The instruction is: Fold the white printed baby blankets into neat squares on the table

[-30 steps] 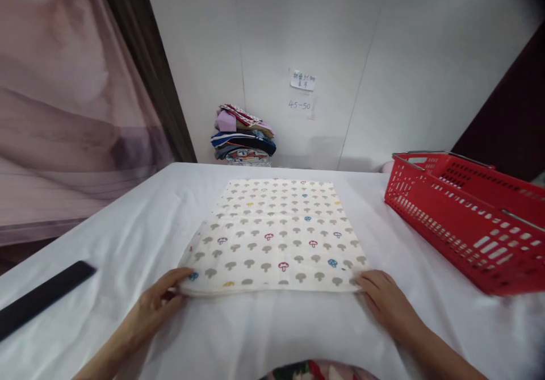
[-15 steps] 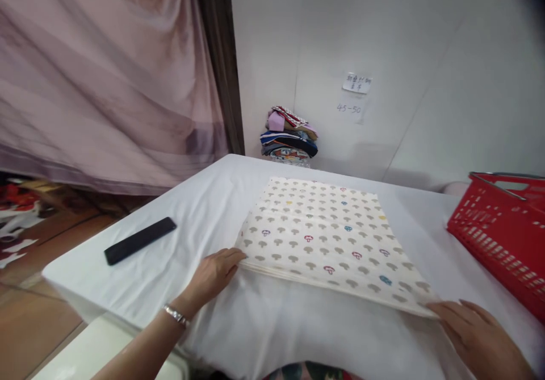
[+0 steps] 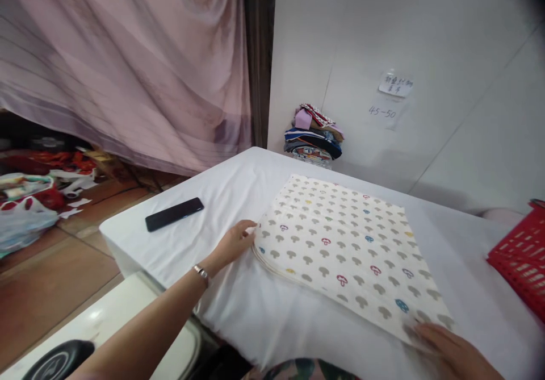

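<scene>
A cream cloth (image 3: 340, 249) printed with grey, red, blue and yellow mushrooms lies folded in layers over a white-covered table (image 3: 232, 195). At its left edge, near the front corner, my left hand (image 3: 233, 243) has its fingers closed on the fabric; the near-left corner curves below it. The near-right corner is under the fingers of my right hand (image 3: 453, 346), slightly blurred, with the thumb hidden. A black phone (image 3: 174, 214) lies to the left, apart from the cloth.
To the right stands a red plastic basket (image 3: 522, 255). Folded fabrics (image 3: 314, 136) are piled behind the table by the wall, near a handwritten sign (image 3: 395, 84). Pink curtain (image 3: 170, 67) hangs at left. A white seat-like surface (image 3: 123, 306) is beside the table, a plastic bag (image 3: 28, 224) on the floor.
The view has turned left. My left hand has moved from the near-left corner up along the cloth's left edge. My right hand stays at the near-right corner.
</scene>
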`<state>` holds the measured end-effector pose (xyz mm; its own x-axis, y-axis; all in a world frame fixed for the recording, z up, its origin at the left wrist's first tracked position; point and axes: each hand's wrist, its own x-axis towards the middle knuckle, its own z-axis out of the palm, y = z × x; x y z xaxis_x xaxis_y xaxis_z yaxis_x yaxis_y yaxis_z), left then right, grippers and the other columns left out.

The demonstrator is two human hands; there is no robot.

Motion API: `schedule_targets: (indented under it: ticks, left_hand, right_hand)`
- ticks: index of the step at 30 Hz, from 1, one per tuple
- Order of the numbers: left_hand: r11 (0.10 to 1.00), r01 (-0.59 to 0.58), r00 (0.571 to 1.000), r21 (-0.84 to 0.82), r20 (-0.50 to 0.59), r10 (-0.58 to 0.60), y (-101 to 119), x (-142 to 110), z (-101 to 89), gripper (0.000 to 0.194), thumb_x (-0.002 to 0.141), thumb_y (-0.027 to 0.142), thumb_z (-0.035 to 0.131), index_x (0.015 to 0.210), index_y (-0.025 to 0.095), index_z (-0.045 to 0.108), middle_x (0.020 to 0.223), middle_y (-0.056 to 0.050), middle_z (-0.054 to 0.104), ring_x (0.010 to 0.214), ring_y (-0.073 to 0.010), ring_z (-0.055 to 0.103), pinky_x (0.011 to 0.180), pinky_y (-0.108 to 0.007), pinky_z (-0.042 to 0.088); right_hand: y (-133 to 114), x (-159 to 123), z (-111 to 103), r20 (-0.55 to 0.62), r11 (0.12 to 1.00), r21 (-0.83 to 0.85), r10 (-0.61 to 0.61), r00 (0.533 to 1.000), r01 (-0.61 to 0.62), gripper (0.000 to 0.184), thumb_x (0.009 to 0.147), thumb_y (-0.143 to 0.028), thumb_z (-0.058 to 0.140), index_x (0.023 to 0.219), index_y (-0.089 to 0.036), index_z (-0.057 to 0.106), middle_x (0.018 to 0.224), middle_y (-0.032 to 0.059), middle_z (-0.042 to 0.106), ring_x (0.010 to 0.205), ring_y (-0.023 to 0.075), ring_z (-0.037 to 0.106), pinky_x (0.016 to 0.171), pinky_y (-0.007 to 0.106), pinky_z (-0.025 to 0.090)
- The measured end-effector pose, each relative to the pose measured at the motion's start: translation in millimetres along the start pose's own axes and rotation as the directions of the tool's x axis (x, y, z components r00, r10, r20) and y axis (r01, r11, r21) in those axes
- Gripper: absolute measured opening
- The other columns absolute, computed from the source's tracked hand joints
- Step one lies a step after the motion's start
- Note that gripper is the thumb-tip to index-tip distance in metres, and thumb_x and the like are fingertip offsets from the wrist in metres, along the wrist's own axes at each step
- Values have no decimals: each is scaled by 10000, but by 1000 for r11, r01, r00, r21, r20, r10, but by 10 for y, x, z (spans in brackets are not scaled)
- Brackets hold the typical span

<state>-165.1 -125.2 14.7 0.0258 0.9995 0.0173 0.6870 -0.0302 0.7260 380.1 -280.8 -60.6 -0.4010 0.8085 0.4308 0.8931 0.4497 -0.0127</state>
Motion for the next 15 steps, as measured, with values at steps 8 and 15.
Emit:
schedule_targets:
  ticks: [8,15]
  left_hand:
    - [968,249,968,-33,-1,-249,220,695,184,372,852,400,430,994,131,644,877,-110,693,841,-220,638,734,-285,452]
    - [934,356,934,-23,50,-354,311,1079,277,408,870,409,390,831,86,635,819,-169,680,735,-238,650,621,-292,443]
  right_hand:
    - [-749,1068,-43,189,975,210,33,981,-73,247,859,-335,477,1020,-331,664,1096,11,681,993,259,649,817,355,581]
    - [-914,1582,27,279,949,302,-3,960,-85,276,903,-291,408,1008,-255,661,1104,53,668,1019,244,626,854,380,549]
